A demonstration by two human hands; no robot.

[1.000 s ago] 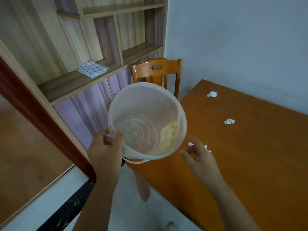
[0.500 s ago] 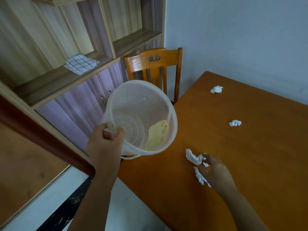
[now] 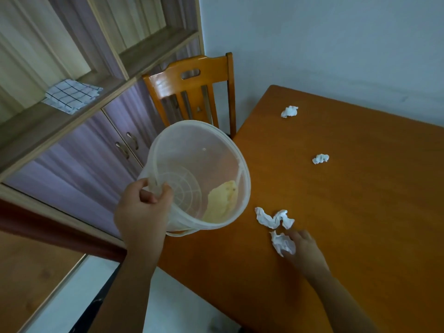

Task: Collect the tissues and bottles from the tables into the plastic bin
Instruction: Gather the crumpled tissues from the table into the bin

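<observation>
My left hand (image 3: 141,212) grips the rim of a translucent plastic bin (image 3: 201,150), held tilted at the left edge of the orange table (image 3: 360,212); a yellowish lump lies inside it. My right hand (image 3: 304,248) rests on the table with its fingers closed on a crumpled white tissue (image 3: 282,245). A second crumpled tissue (image 3: 271,218) lies just beyond it, untouched. Two smaller tissue balls sit farther off, one mid-table (image 3: 320,159) and one near the far corner (image 3: 289,111). No bottle is in view.
An orange wooden chair (image 3: 192,92) stands at the table's far left end, behind the bin. A shelf unit with purple cupboard doors (image 3: 96,152) runs along the left; a checked cloth (image 3: 72,94) lies on its ledge. A pale wall closes off the table's far side.
My right hand went from beside the bin down onto the table and closed on the nearest tissue. The bin stayed in my left hand, tilting slightly.
</observation>
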